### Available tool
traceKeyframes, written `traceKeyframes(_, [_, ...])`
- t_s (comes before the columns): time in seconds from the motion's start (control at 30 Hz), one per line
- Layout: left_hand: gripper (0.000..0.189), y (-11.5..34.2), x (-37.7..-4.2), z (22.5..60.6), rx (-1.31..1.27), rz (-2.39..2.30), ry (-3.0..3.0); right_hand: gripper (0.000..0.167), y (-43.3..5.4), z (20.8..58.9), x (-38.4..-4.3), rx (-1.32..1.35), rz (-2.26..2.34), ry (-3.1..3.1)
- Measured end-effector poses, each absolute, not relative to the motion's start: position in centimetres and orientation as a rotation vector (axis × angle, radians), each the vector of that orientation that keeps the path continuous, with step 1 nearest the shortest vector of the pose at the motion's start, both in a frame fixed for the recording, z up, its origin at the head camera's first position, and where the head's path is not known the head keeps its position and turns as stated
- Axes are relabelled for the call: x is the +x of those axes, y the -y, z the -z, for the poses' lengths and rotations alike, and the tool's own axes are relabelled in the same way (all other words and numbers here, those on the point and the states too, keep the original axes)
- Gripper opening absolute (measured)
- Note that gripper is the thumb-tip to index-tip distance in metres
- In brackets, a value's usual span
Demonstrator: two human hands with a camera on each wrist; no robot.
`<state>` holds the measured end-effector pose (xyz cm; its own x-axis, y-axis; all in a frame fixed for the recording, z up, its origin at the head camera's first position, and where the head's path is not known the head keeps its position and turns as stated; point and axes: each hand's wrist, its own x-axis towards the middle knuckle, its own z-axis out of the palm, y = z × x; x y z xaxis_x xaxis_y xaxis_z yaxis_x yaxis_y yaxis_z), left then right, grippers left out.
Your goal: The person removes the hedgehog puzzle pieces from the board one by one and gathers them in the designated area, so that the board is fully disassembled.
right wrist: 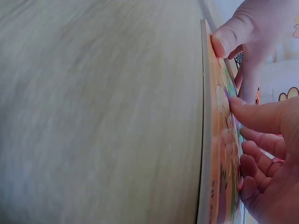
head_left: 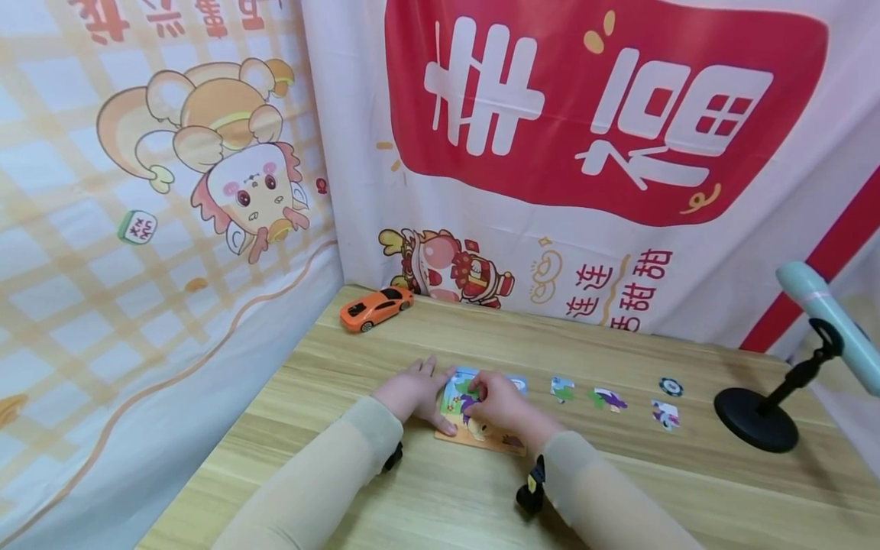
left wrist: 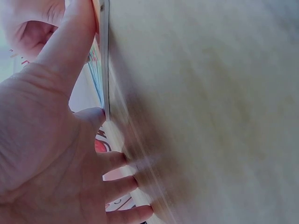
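A colourful jigsaw puzzle board [head_left: 481, 441] lies flat on the wooden table. My left hand [head_left: 415, 393] spreads its fingers at the board's left edge. In the right wrist view, the left thumb [right wrist: 226, 41] presses on the board's orange border. Bent over the middle of the picture, my right hand [head_left: 503, 405] pinches a purple and green puzzle piece [head_left: 470, 400] at the board's surface between thumb and fingers. The right thumb [right wrist: 254, 114] touches a purple part of the picture. Most of the piece is hidden by the fingers.
Three loose puzzle pieces, one green and blue [head_left: 562, 389], one purple and green [head_left: 608, 399] and one purple and white [head_left: 665, 415], lie right of the board. Near them are a round patterned disc [head_left: 671, 386] and a black stand [head_left: 756, 420]. An orange toy car [head_left: 376, 308] stands back left.
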<state>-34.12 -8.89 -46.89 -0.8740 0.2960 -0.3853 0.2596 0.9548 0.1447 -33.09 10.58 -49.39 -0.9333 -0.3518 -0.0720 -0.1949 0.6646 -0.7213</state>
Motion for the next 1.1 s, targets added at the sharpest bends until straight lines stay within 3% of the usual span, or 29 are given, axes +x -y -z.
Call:
traceKeyframes(0.23, [0.123,8.9,-33.8,46.6,0.407,-0.123,-2.701,0.031,-10.2,49.4,-33.1,-0.383,1.133,-2.643])
traceKeyframes(0.43, [0.131,9.0,-35.4,49.0,0.396,-0.116,-2.709,0.035,-10.1,49.3,-33.1,-0.362,1.173,-2.625])
traceKeyframes(0.7, [0.133,8.9,-35.1,48.2,0.388,-0.138,-2.692,0.014,-10.2,49.5,-32.8,-0.361,1.383,-2.585])
traceKeyframes(1.1, [0.133,8.9,-35.2,48.2,0.395,-0.129,-2.687,0.01,-10.1,49.5,-33.0,-0.278,1.446,-2.571])
